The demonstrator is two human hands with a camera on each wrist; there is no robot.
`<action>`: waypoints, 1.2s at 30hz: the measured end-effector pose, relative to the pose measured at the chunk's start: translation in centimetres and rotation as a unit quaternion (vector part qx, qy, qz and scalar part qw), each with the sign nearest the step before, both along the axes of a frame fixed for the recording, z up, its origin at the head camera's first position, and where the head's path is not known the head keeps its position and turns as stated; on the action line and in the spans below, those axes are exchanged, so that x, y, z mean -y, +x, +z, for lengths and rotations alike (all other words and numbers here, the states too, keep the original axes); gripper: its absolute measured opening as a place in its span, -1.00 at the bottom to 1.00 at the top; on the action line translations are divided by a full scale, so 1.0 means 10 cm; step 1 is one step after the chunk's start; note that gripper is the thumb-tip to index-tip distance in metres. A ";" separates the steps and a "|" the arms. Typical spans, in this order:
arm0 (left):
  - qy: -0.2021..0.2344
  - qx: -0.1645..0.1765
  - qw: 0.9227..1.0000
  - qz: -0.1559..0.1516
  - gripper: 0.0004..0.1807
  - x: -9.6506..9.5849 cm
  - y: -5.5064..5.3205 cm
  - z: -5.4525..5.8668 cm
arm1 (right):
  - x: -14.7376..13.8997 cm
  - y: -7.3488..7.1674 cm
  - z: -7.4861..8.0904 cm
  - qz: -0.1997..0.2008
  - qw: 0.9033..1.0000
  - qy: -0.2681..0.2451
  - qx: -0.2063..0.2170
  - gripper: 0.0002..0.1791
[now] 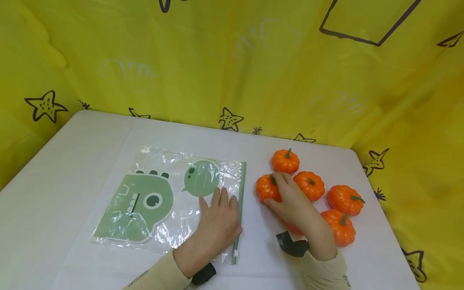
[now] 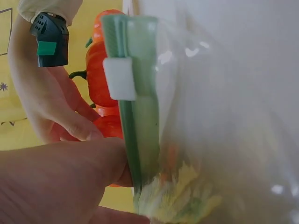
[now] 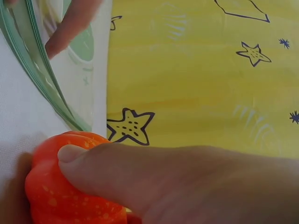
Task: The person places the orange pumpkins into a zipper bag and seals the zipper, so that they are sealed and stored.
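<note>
A clear zip bag (image 1: 185, 209) with a green cartoon dinosaur print lies flat on the white table, its green zip edge (image 1: 243, 181) facing right. My left hand (image 1: 219, 221) rests on the bag beside that edge, fingers extended over the plastic. In the left wrist view the white slider (image 2: 119, 78) sits on the zip strip. Just right of the bag, my right hand (image 1: 293, 197) grips a small orange toy pumpkin (image 1: 264, 190) between thumb and fingers. The right wrist view shows the thumb pressed on the speckled pumpkin (image 3: 70, 196); the other fingers are hidden there.
More orange pumpkins with green stems stand around the right hand: one behind (image 1: 285, 162), one beside it (image 1: 309, 186), others farther right (image 1: 345, 200) and nearer (image 1: 340, 228). Another is partly hidden under the right wrist. A yellow patterned curtain (image 1: 203, 72) borders the table (image 1: 72, 169).
</note>
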State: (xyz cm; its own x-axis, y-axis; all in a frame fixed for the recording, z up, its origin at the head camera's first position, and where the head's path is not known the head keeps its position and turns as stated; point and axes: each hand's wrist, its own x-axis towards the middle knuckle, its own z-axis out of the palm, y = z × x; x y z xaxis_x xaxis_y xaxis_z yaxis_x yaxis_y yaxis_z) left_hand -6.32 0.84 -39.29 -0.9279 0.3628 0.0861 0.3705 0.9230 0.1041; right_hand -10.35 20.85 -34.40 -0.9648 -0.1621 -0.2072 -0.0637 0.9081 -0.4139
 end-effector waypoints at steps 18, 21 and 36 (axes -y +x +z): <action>0.080 0.003 0.997 -0.010 -0.82 0.12 -0.11 0.07 | 0.06 -0.01 -0.02 0.019 0.999 -0.025 -0.016 -0.25; 0.086 -0.018 0.996 -0.014 -0.84 0.12 -0.12 0.05 | 0.08 -0.01 -0.02 0.033 0.998 -0.032 -0.039 -0.27; 0.142 -0.132 0.981 -0.016 -0.81 0.15 -0.19 0.06 | 0.25 0.04 0.02 0.061 0.995 -0.057 -0.060 -0.28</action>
State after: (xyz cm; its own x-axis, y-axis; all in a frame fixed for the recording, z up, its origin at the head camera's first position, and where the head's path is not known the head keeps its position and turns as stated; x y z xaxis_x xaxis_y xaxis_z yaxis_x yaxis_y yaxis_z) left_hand -8.26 -0.62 -38.71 -0.8486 0.3177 0.4230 0.4469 0.8584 0.2518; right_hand -9.94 18.30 -34.20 -0.9533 -0.2949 -0.0654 -0.2254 0.8387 -0.4957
